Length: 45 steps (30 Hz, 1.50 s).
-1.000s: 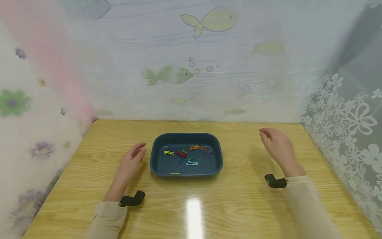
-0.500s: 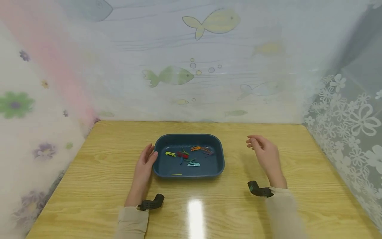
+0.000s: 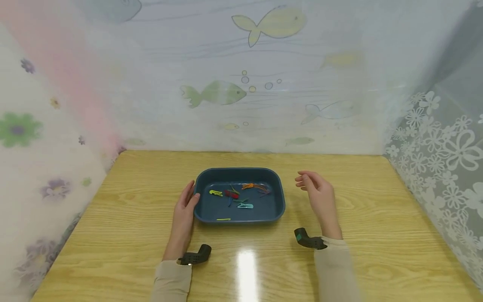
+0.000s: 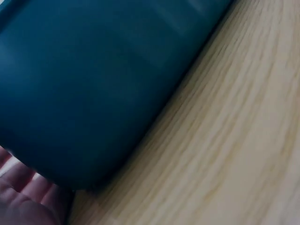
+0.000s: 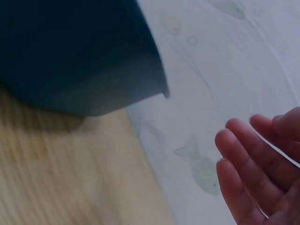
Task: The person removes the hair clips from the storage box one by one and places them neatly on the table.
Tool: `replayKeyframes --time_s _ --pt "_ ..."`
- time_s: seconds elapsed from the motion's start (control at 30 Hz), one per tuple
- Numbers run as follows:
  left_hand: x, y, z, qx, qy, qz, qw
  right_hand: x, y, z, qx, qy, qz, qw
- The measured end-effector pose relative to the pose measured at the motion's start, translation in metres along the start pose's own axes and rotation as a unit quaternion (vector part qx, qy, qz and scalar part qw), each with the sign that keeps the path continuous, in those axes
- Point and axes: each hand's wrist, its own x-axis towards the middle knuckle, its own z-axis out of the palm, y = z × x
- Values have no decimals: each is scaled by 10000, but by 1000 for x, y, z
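Note:
A dark blue rectangular tray (image 3: 239, 221) with raised walls sits on the table in the head view. In it lie small colourful pieces, among them a yellow clip-like piece (image 3: 216, 193), a light blue one (image 3: 245, 206), an orange one (image 3: 247, 186) and a red one (image 3: 232, 194). My left hand (image 3: 183, 209) holds the tray's left side, thumb at the rim and fingers along the outer wall; the wall partly hides those fingers in the left wrist view. Right of the tray, apart from it, my right hand (image 3: 318, 195) hovers with loosely bent fingers, holding nothing.
The wood-grain table (image 3: 377, 209) reaches back to a pale curtain (image 3: 151, 105) printed with fish. Flower-patterned hangings stand at both sides. Each wrist carries a black camera mount, such as the right one (image 3: 310, 240).
My left hand has moved right, from beside the tray onto its left side. My right hand has come leftward, closer to the tray. The small pieces keep their places in the tray.

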Motion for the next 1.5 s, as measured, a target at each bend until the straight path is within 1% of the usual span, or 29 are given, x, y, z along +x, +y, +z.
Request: replayKeyframes --time_s 0.13,0.2,0.27,0.4,0.53,0.6,0.7,0.77,0.87,0.97,1.1,1.17,1.3,1.37,1.5 --pt "3 3 0 124 46 181 9997 1 -1 10 140 -74 -66 9999" --pt "3 4 -1 166 62 212 9996 3 6 14 192 -137 -97 9997" --pt "3 4 -1 181 90 181 9996 2 6 17 288 -224 -105 9993" --pt "3 3 -1 217 160 143 9995 -2 -8 24 525 -479 -111 9974" --pt "3 2 -1 331 277 145 9990 -7 -29 32 720 -755 -243 9942" --pt "4 2 -1 393 332 164 9985 -8 -34 36 785 -880 -264 9927" --pt "6 1 0 415 384 221 9982 -8 -37 42 875 -1085 -150 9901" --pt "6 1 1 390 408 230 9981 -7 -32 46 890 -1248 -15 9882" --pt "5 0 1 364 413 174 9983 -6 -21 53 650 -1451 87 9872" --pt "5 0 0 377 393 131 9984 -5 -14 60 226 -1608 -22 9867" --pt "5 0 0 380 385 172 9984 -5 -17 68 -265 -1800 -170 9832" --pt "5 0 0 370 404 176 9983 -5 -19 72 -457 -1857 -149 9814" --pt "4 -2 1 379 422 77 9984 -6 -23 79 -818 -1905 -61 9782" --pt "3 -3 1 382 415 37 9984 -7 -25 82 -1071 -1941 -68 9751" --pt "3 -4 2 383 379 14 9985 -8 -26 87 -1540 -2096 -205 9654"
